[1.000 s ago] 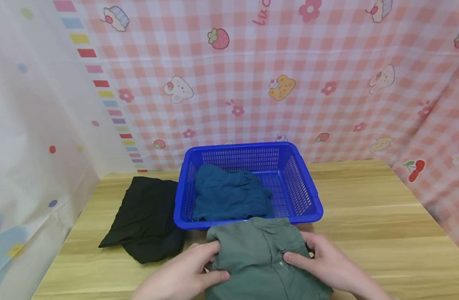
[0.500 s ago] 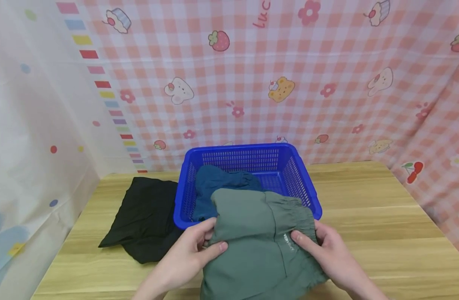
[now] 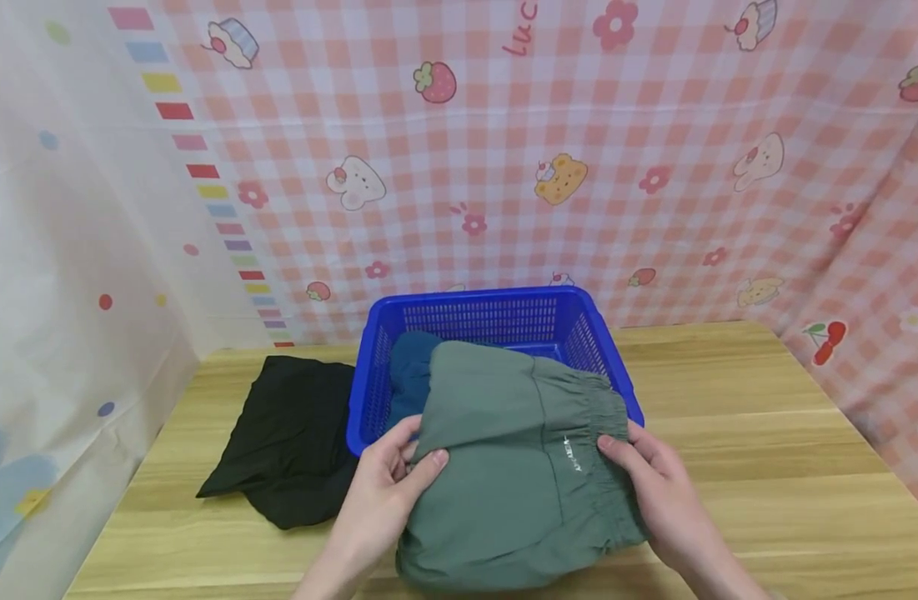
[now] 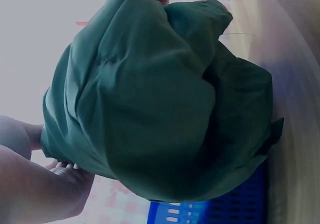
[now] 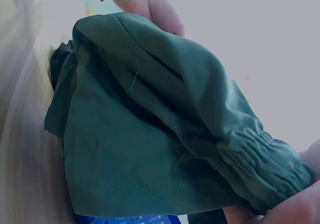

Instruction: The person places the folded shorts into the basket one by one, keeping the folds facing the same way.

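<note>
Folded green shorts (image 3: 496,467) with a gathered elastic waistband and small white lettering are held up between both hands, overlapping the front of the blue basket (image 3: 357,383) in the head view. My left hand (image 3: 383,487) pinches their left edge, thumb on top and fingers beneath. On the waistband side, my right hand (image 3: 661,492) grips the cloth with its thumb over the front. The right wrist view shows the ruched waistband close to that hand's fingers (image 5: 295,206). A dark blue garment (image 3: 409,375) lies in the basket, mostly hidden behind the green shorts.
A black piece of clothing (image 3: 293,442) lies flat on the wooden table (image 3: 759,450), left of the basket and against its side. Behind the table hangs a pink checked curtain (image 3: 443,150) with cartoon prints; a white spotted one (image 3: 76,217) hangs at left.
Both hands have lifted the green shorts up and forward from the table's front, so they now cover much of the basket and the blue garment. The black clothing has stayed put.
</note>
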Tool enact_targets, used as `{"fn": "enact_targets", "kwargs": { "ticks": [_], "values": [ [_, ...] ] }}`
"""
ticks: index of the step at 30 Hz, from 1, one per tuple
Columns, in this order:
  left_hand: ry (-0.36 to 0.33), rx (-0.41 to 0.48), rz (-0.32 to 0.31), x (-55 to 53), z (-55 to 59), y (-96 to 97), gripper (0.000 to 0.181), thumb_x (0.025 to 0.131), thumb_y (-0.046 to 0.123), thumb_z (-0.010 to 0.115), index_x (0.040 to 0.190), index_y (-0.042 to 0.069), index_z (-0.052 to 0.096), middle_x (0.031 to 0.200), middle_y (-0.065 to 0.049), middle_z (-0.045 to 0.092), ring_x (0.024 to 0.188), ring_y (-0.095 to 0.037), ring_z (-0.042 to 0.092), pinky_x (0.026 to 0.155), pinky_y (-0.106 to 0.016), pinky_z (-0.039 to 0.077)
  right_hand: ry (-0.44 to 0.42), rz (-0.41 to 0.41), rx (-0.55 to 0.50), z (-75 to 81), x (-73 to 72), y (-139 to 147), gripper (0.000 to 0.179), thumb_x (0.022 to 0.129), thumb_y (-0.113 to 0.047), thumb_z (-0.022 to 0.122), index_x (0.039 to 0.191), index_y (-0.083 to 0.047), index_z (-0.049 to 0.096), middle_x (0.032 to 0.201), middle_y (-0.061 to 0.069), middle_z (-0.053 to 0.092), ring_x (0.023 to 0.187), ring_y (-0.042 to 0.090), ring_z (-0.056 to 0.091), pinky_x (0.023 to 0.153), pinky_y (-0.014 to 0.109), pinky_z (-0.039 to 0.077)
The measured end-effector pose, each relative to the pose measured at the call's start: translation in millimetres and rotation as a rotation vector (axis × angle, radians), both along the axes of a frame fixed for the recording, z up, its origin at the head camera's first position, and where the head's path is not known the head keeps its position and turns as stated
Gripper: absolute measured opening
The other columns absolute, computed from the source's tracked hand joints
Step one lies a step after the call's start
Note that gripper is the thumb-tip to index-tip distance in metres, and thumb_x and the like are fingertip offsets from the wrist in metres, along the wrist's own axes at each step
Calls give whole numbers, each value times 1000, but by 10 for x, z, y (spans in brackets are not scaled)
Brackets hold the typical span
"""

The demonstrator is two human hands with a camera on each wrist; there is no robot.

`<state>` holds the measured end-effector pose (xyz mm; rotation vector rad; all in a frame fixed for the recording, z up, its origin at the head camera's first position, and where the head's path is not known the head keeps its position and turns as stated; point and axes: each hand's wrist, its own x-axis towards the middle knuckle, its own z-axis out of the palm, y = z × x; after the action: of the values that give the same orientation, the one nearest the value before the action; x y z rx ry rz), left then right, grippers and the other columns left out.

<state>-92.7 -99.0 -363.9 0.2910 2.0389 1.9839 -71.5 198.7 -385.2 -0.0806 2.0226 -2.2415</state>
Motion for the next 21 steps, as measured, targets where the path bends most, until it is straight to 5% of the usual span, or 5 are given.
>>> {"fn": "enact_targets", "kwargs": {
  "ticks": [10, 17, 21],
  "values": [
    [56, 30, 172, -59, 10, 6, 39, 103, 8, 63, 141, 3, 59, 121, -24, 76, 93, -8, 77, 82, -26, 64, 122, -41, 0, 107, -127, -155, 30, 111, -14, 51, 140, -7, 55, 109, -5, 78, 91, 11, 78, 75, 32, 66],
    [83, 43, 174, -94, 39, -35, 39, 104, 7, 62, 143, 3, 57, 125, -25, 74, 97, -8, 77, 86, -27, 64, 172, -90, 4, 190, -203, -229, 23, 110, -12, 53, 128, -18, 66, 99, -6, 78, 83, 9, 76, 69, 30, 65],
    [155, 16, 188, -130, 68, -71, 39, 104, 7, 62, 142, 2, 57, 125, -27, 74, 97, -5, 76, 85, -25, 64, 170, -104, 14, 229, -263, -281, 23, 110, -13, 54, 131, -11, 62, 98, -5, 77, 82, 10, 76, 68, 31, 65]
  ]
}}
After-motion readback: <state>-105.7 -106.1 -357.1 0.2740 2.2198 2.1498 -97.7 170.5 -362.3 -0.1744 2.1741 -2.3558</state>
